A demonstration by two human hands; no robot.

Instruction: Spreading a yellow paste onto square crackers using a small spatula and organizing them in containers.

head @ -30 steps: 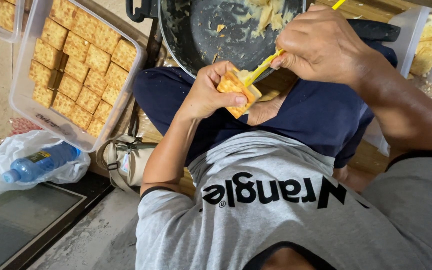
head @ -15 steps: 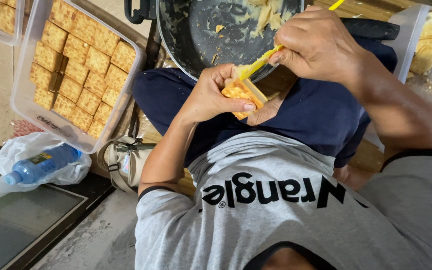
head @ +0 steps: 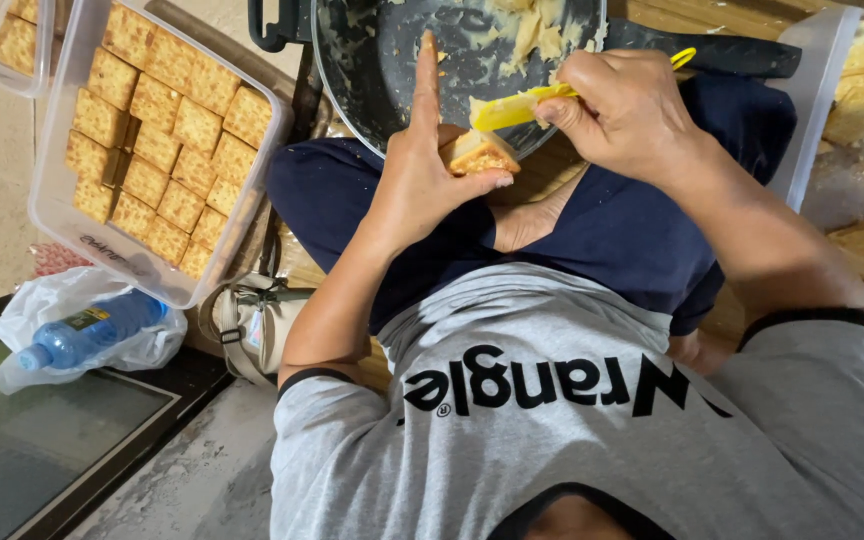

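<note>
Yellow plastic catches the eye first: a small yellow spatula [head: 517, 105] pinched in the right hand [head: 627, 110], whose fingers are curled closed around its handle, the blade pointing toward the left hand. The left hand [head: 422, 185] sits just beside it, thumb and lower fingers clasping a square golden cracker sandwich [head: 479, 153], while its index finger sticks straight up, away from the body. The cracker rests against the left palm, directly below the spatula blade and nearly touching it.

Just beyond both hands lies a dark round pan [head: 432, 60], smeared with pale creamy filling [head: 527, 30], its rim passing right behind the fingertips. Far out to the left of the left hand stands a clear plastic container [head: 62, 225] packed with neat rows of finished crackers. Nearer the body on that side, a blue water bottle [head: 87, 340] lies in a thin white plastic bag. Beyond the right hand is another clear tub [head: 812, 110] holding more crackers. The person wears a grey shirt and dark blue shorts, seated with the pan over the knees.

To do the spreading well, it seems wise to keep the cracker level and supported from beneath, draw the blade lightly so the brittle biscuit does not snap, and scrape any excess back over the pan.
</note>
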